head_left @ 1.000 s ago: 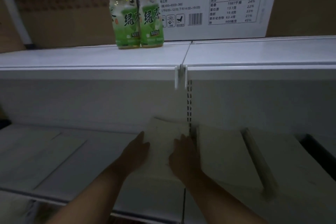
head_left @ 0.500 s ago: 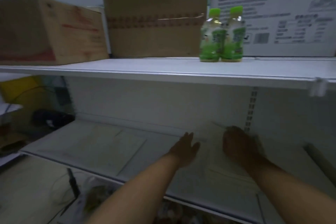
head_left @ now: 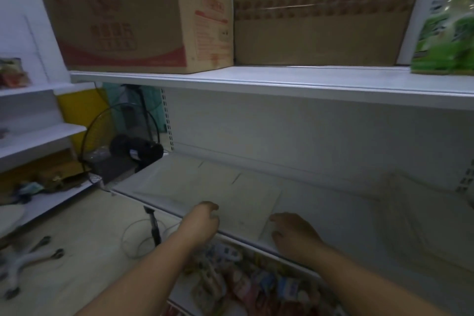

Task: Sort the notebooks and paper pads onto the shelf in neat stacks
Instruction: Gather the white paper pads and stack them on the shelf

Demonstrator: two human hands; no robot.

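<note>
A white paper pad (head_left: pixel 243 200) lies flat near the front edge of the white middle shelf (head_left: pixel 333 218). My left hand (head_left: pixel 202 220) grips its front left edge with curled fingers. My right hand (head_left: pixel 292 232) holds its front right corner, thumb and bent fingers on the pad's edge. Another flat white pad (head_left: pixel 174 182) lies to the left of it. Further right on the same shelf sits a blurred stack of white pads (head_left: pixel 423 202).
Two cardboard boxes (head_left: pixel 143 20) (head_left: pixel 320 13) and green bottles (head_left: pixel 446 33) stand on the upper shelf. Packaged goods (head_left: pixel 256 279) fill the shelf below. A black fan (head_left: pixel 123 141) sits at the left, with cables and tools on the floor (head_left: pixel 77 251).
My view swung left. Both hands left the pad stack by the shelf upright and moved left and forward to the flat pad at the shelf's front edge.
</note>
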